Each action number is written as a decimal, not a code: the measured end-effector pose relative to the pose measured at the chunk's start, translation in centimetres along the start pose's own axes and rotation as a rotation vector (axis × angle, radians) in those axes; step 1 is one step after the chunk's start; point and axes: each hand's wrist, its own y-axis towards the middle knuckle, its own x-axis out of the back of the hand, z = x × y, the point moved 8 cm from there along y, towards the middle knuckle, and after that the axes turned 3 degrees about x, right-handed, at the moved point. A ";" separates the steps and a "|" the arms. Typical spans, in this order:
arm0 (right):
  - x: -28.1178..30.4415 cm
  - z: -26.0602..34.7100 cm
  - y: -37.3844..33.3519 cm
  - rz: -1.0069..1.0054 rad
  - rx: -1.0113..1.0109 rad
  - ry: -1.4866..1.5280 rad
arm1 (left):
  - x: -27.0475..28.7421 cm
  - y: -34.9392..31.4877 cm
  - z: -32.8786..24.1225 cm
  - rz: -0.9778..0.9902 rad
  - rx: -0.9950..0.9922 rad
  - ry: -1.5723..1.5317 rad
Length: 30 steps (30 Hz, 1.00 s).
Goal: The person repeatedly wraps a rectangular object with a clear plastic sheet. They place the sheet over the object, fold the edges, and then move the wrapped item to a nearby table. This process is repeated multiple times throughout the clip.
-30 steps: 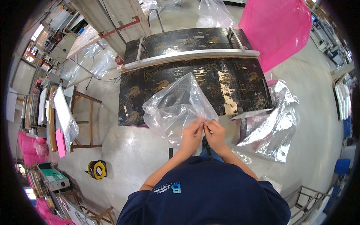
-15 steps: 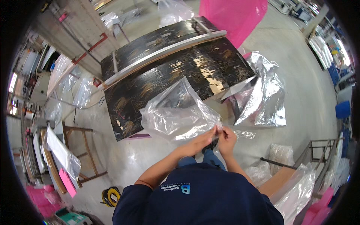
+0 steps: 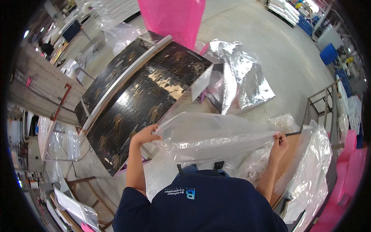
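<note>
- Head view: left hand (image 3: 147,134) and right hand (image 3: 281,143) pinch opposite ends of the clear plastic sheet (image 3: 212,133), spanning before the dark shirt (image 3: 228,205).
- Risk: uneven pulling could tear it; rubbing the black table (image 3: 135,110) could snag it.

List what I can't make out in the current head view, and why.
In the head view:
Person's feet: hidden behind the clear plastic sheet.
Whatever lies under the middle of the silver foil sheet: covered by it.
Pink sheet: top cut off by the upper edge.
Dark shape, far upper left: too small and dim.
</note>
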 end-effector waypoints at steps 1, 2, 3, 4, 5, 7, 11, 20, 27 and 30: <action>1.9 -0.7 0.7 -0.039 -0.007 -0.032 | 0.2 0.0 -2.5 -0.091 -0.148 -0.126; 3.6 -1.4 1.4 -0.089 -0.023 0.007 | 0.4 -0.3 -4.8 -0.182 -0.295 -0.256; 5.1 -2.1 1.9 -0.105 -0.033 0.035 | 0.2 -0.4 -6.7 -0.250 -0.318 -0.130; 6.5 -2.8 2.5 -0.117 -0.040 0.060 | -0.1 -0.5 -9.0 -0.319 -0.341 -0.010; 7.8 -3.6 3.3 -0.123 -0.043 0.090 | -0.3 -0.7 -11.3 -0.396 -0.364 0.108; 11.2 -6.2 4.8 -0.147 -0.004 0.057 | -4.0 -1.3 -16.3 -0.436 -0.530 0.393; 17.4 -11.9 7.3 -0.262 -0.034 0.010 | -17.6 -2.2 -19.2 0.507 -0.390 0.281; 15.9 -26.6 15.5 0.327 -0.242 -0.047 | -14.3 18.8 -14.8 -0.571 -0.061 0.867; 22.3 -3.7 30.6 -0.262 0.454 0.044 | -8.9 7.7 -41.7 -0.737 -0.843 -0.812; 25.8 8.2 21.1 -0.875 0.710 -0.360 | -10.3 -2.4 -40.0 -0.989 -1.159 -0.109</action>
